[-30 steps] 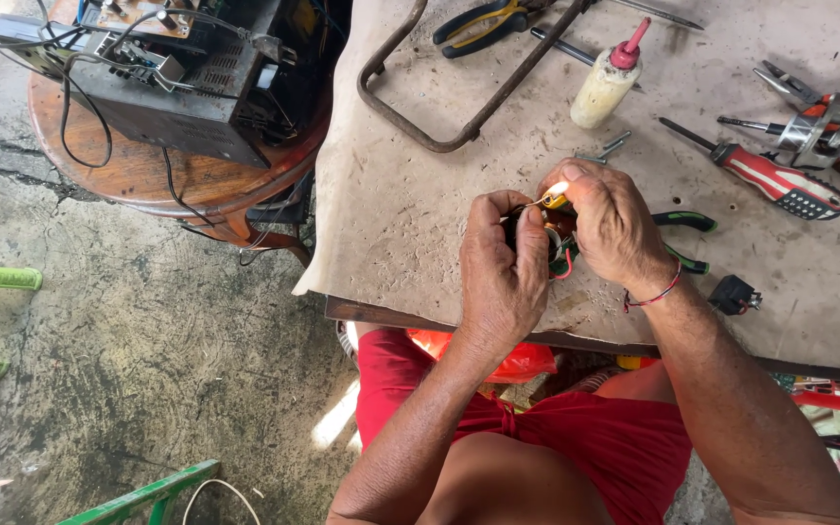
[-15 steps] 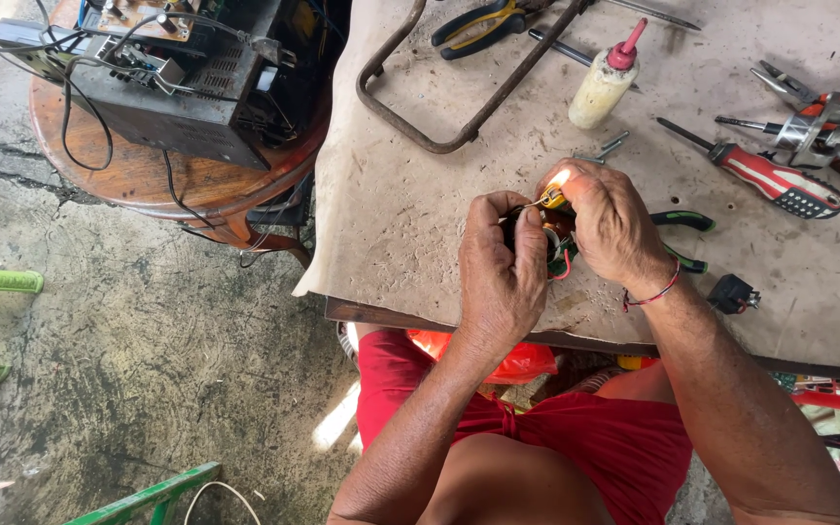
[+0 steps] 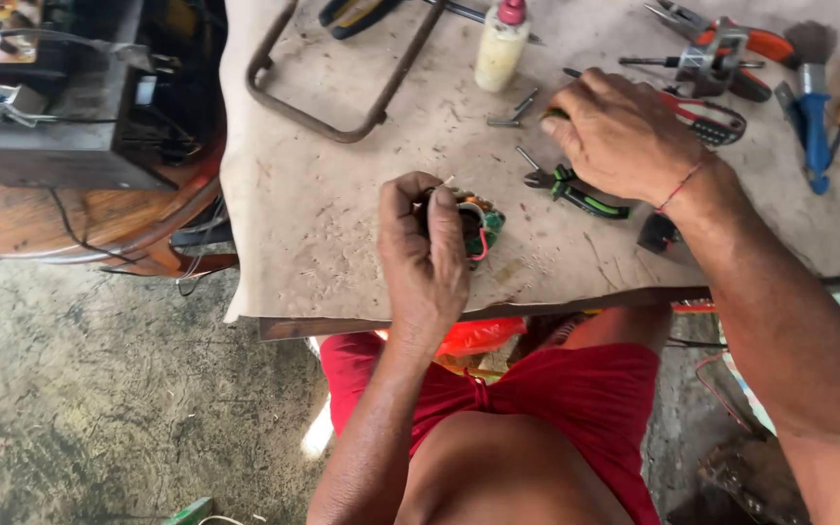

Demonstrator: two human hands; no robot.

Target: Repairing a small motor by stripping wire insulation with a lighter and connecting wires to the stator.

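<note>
My left hand (image 3: 425,258) grips a small wound coil part with green and red wires (image 3: 478,226), held just above the front edge of the worn board table (image 3: 342,224). My right hand (image 3: 624,136) is off that part, palm down over the table further back. Its fingers curl beside green-handled pliers (image 3: 576,190) and some loose screws (image 3: 512,112). Whether those fingers hold anything is hidden by the hand itself.
A glue bottle with a red cap (image 3: 501,44), a bent metal rod frame (image 3: 332,107), a red-handled screwdriver (image 3: 707,112), a blue brush (image 3: 814,107) and other tools lie at the back. An open electronic chassis (image 3: 60,107) sits on a round wooden table to the left.
My right hand has left the coil part and moved back and to the right, over the pliers. The left hand still holds the part. The view has shifted closer.
</note>
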